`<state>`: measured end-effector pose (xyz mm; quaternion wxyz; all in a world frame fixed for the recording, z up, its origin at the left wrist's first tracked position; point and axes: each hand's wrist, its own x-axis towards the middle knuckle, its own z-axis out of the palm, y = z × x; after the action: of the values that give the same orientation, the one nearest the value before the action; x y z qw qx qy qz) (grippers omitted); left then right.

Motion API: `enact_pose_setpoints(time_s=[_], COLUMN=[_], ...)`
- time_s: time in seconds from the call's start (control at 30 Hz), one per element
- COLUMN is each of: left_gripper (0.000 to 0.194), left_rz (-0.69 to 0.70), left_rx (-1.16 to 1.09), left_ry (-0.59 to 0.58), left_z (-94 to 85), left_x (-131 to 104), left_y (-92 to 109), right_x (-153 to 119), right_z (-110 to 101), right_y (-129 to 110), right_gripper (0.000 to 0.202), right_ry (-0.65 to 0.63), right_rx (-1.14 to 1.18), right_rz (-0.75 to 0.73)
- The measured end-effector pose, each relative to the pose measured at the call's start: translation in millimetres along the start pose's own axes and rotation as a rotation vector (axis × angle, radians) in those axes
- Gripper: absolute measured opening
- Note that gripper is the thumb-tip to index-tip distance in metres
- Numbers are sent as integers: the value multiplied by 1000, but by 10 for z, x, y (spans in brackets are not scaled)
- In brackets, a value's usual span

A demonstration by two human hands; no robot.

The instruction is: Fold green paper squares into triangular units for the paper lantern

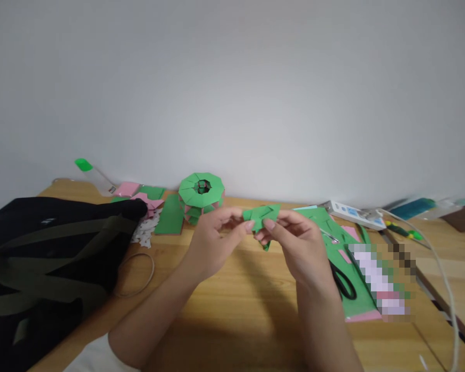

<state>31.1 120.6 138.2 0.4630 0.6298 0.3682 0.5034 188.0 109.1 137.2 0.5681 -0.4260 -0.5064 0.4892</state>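
Observation:
Between my two hands, above the wooden table, is a folded green paper piece (260,214) with overlapping flaps and a point hanging below. My left hand (217,238) pinches its left side, thumb in front and fingers behind. On the other side my right hand (300,238) grips it the same way, thumb pressed on the lower front. Some of the fingers behind the paper are hidden. Just beyond my left hand stands a round green and pink folded-paper model (201,192) with a hole through its top.
A black bag (50,268) covers the table's left side. Green paper sheets (169,214) and white scraps (145,230) lie beside it. At right are black-handled scissors (344,281) on green paper, a power strip (356,214) and a white cable (445,274). A wall rises behind.

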Motion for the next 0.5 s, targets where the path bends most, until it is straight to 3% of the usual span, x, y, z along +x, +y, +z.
enact_pose_setpoints(time_s=[0.1, 0.23, 0.3, 0.5], left_gripper=[10, 16, 21, 24], left_rz=[219, 660, 802, 859], left_rx=[293, 676, 771, 773], left_ry=[143, 221, 249, 267], left_z=[-30, -101, -123, -119], left_x=[-17, -32, -45, -102], left_y=[-12, -2, 8, 78], right_x=[-38, -85, -95, -122], right_z=[-32, -70, -80, -131], right_y=[-19, -96, -140, -171], right_gripper=[7, 24, 27, 37], right_ry=[-5, 88, 100, 94], right_rx=[-234, -639, -802, -968], right_rz=[-109, -484, -658, -938])
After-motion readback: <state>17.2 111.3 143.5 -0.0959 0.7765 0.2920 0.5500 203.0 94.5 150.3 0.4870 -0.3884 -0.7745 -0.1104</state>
